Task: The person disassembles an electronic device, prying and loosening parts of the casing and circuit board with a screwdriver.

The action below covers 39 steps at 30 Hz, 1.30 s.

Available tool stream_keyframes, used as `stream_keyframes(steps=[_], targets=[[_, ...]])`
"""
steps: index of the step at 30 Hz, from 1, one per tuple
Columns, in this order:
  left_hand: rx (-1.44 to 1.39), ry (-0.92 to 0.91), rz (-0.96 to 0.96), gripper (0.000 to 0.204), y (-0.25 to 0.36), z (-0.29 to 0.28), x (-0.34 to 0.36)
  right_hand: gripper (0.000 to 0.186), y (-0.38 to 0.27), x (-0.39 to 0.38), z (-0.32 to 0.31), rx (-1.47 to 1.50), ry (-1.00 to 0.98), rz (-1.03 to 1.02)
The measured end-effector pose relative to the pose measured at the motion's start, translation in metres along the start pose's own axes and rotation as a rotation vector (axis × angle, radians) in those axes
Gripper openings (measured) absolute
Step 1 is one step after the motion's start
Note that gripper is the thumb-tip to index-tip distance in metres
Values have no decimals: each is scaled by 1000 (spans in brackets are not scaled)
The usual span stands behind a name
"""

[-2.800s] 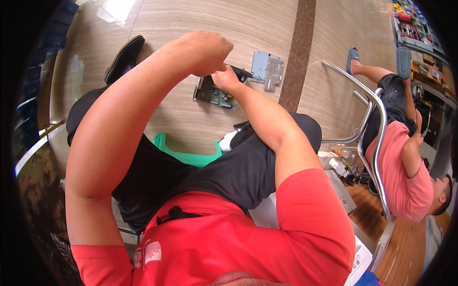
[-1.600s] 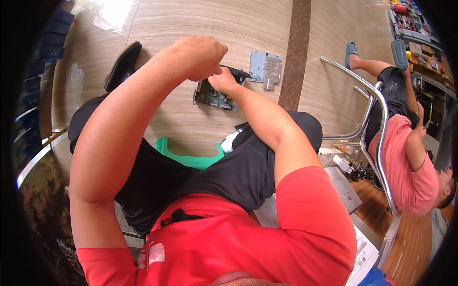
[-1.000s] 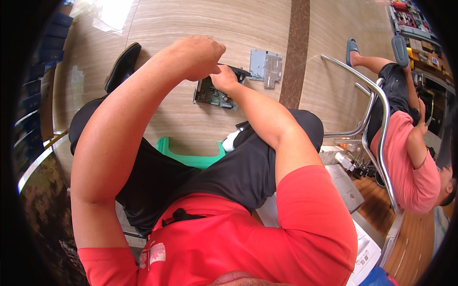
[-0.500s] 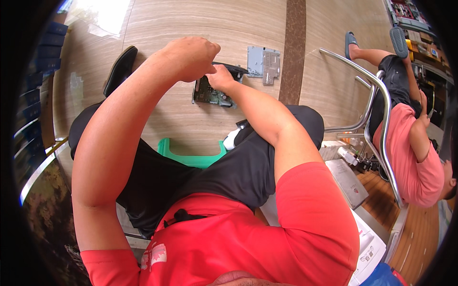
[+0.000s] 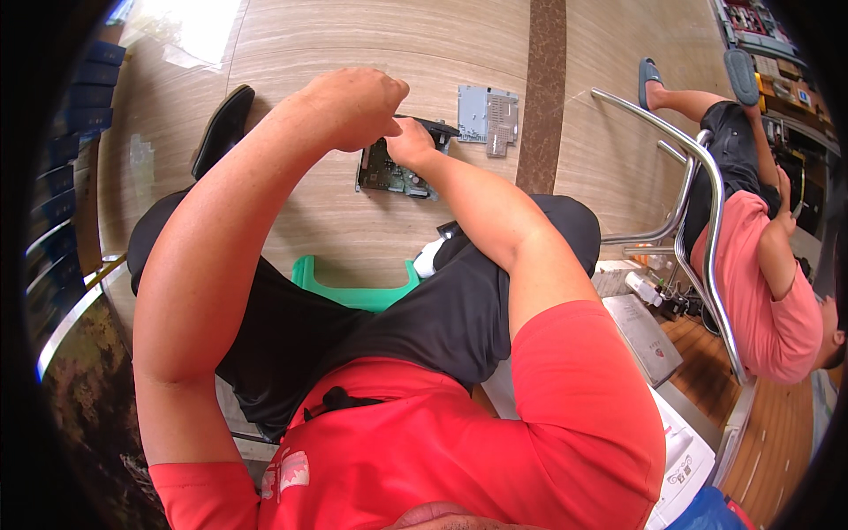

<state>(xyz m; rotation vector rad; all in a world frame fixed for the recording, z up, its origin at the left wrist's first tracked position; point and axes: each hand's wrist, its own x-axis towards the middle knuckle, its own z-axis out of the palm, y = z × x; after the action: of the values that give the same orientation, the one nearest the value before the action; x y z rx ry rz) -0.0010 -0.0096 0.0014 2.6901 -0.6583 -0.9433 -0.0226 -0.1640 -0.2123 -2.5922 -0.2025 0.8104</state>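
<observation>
I sit on a green stool (image 5: 353, 290) and look down past my red shirt and black shorts. A green circuit board (image 5: 389, 174) lies on the wooden floor in front of me. My left hand (image 5: 353, 106) is closed into a fist just above the board's upper edge; what it grips is hidden. My right hand (image 5: 411, 141) pinches something small right at the board, next to a black part (image 5: 433, 130). The two hands almost touch.
A grey metal plate (image 5: 488, 113) lies on the floor beyond the board. My black shoe (image 5: 223, 128) is at the left. Another person in a pink shirt (image 5: 768, 291) sits on a metal-framed chair (image 5: 698, 203) at right. Boxes and papers (image 5: 649, 331) lie by my right side.
My hands stay together over the circuit board with only small shifts. The view has tilted a little, so the board and plate sit slightly higher in the picture.
</observation>
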Motion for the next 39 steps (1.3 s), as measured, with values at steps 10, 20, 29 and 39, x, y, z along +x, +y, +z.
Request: stream_keyframes(steps=[10, 20, 29, 39], targets=[[-10, 19, 3, 43, -3, 3, -1, 23, -1, -3, 5, 176, -10, -118], [-24, 39, 21, 43, -3, 5, 2, 26, 8, 7, 12, 174, 66, 12], [-35, 43, 11, 41, -3, 6, -1, 22, -2, -4, 1, 52, 18, 17], [8, 52, 43, 49, -7, -1, -3, 24, 12, 8, 11, 68, 38, -161]])
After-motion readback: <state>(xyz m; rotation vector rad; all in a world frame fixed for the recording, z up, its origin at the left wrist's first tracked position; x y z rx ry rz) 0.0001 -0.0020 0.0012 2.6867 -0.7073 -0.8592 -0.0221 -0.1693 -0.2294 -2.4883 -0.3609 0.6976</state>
